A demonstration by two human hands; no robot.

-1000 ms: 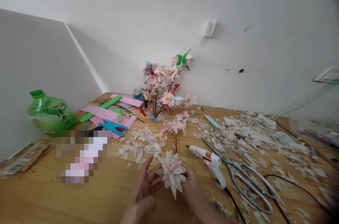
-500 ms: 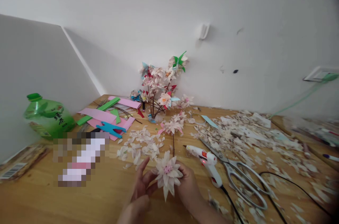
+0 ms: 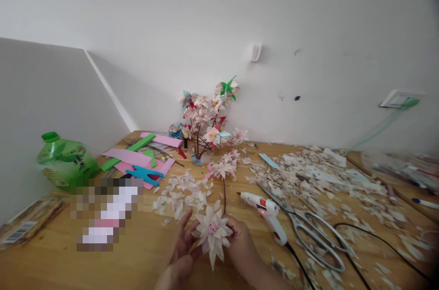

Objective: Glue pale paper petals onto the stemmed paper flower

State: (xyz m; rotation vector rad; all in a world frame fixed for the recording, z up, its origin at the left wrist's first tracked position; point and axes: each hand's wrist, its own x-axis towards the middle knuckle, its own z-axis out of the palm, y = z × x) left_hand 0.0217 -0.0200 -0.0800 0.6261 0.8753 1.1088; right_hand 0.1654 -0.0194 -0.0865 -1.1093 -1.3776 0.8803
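Observation:
A handmade white flower (image 3: 212, 233) with pointed petals and a pink centre faces me low in the middle of the head view. On its right side my right hand (image 3: 242, 242) is closed on it from behind; a brown stem (image 3: 224, 194) rises just beyond, with a second pale flower (image 3: 224, 166) at its far end. My left hand (image 3: 181, 244) is cupped at the left side of the bloom, fingers apart. Some of its fingertips are hidden behind the petals. A white glue gun (image 3: 264, 210) with a red light lies to the right, beside large metal scissors (image 3: 313, 230).
Loose petals (image 3: 185, 191) lie ahead, with a bigger heap (image 3: 308, 175) at the right. Blue pliers-shaped tool (image 3: 146, 174) and coloured paper strips (image 3: 128, 157) lie at left, near a green bottle (image 3: 66, 159). A vase of flowers (image 3: 206, 118) stands by the wall. Black cable (image 3: 380, 239) crosses the right.
The view has tilted up slightly, so the scene sits lower. The flower has shifted a little left and down between my hands, which keep nearly the same pose.

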